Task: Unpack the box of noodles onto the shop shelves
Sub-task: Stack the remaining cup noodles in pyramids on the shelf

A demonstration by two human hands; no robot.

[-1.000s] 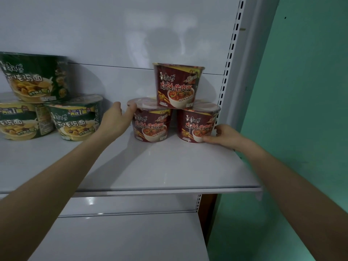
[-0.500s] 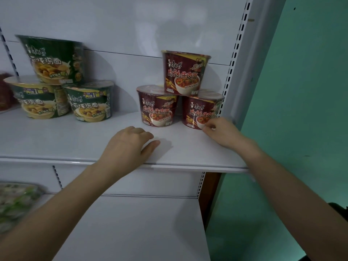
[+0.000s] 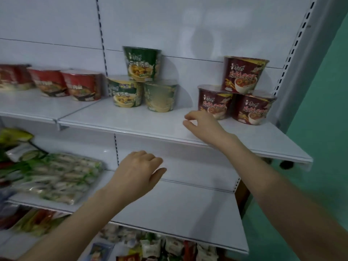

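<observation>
Three dark red noodle bowls [image 3: 244, 76] stand stacked in a pyramid at the right end of the white upper shelf [image 3: 143, 121]. Left of them three green noodle bowls [image 3: 141, 63] form a second pyramid. My right hand [image 3: 203, 125] hovers over the shelf just in front of the left red bowl, fingers loosely curled, holding nothing. My left hand [image 3: 137, 172] hangs lower, in front of the middle shelf [image 3: 178, 206], fingers relaxed and empty. The noodle box is out of view.
Bright red noodle bowls [image 3: 79, 85] line the upper shelf further left. Bagged goods [image 3: 56, 178] lie on the left of the middle shelf, and small packets [image 3: 150, 245] fill the shelf below. A green wall [image 3: 320, 129] borders the shelving on the right.
Both hands have drawn back from the red bowls; the left dropped below the upper shelf, the right let go of the right bowl. The view has turned left and down.
</observation>
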